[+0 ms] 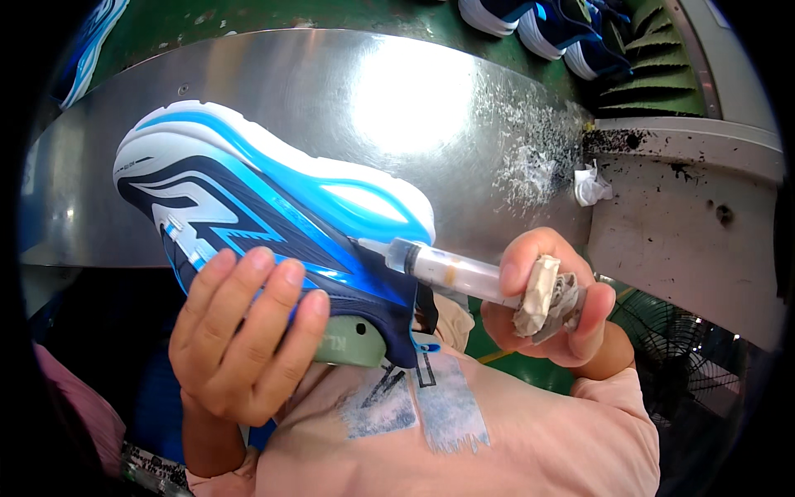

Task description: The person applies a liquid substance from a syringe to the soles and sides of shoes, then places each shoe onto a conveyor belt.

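A blue and navy running shoe (pixel 248 207) with a white and light-blue sole lies on its side, held up over the near edge of the metal table. My left hand (pixel 248 340) grips its upper, fingers spread across the side. A green shoe last (pixel 352 341) shows in the shoe's opening. In my right hand (pixel 551 302) is a clear plastic syringe (pixel 455 272); its plunger end is wrapped in off-white tape or cloth. The syringe's narrow tip points left and meets the shoe near the heel, where sole and upper join.
The shiny metal table (pixel 315 74) stretches behind the shoe, with pale residue on its right part. A crumpled white scrap (pixel 591 184) lies on the right-hand ledge. Beyond, several shoes (pixel 546 29) stand on a green surface; another shoe (pixel 89 50) is far left. A black fan (pixel 671 340) stands lower right.
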